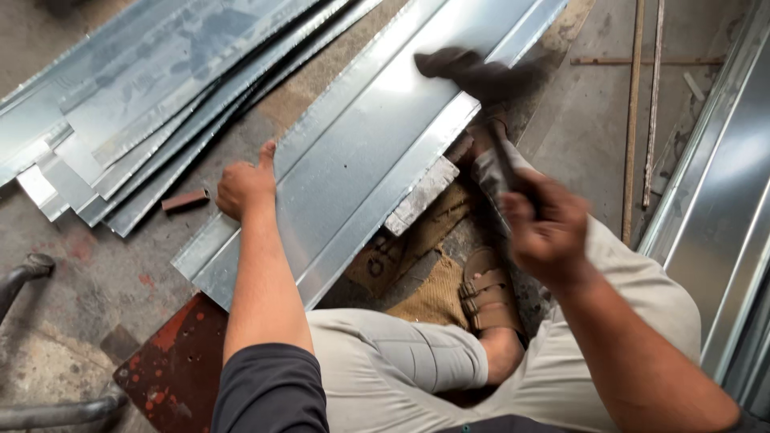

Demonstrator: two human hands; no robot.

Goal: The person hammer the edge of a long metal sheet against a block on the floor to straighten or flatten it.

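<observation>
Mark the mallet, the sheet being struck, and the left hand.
mallet (473, 72), head view, on its blurred dark head.
metal sheet (361, 152), head view, on its flat middle.
left hand (245, 186), head view, on the knuckles pressing the sheet.

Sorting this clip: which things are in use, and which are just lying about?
In use: long folded grey sheet-metal panel, pressed by left hand; dark blurred mallet, swung by right hand.

Lying about: stacked grey metal sheets; small reddish-brown block; thin rusty rods.

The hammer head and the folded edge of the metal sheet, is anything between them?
Nothing visible. The blurred hammer, gripped by the right hand, hangs just above the sheet; the left hand presses the sheet's far side, clear of it.
</observation>
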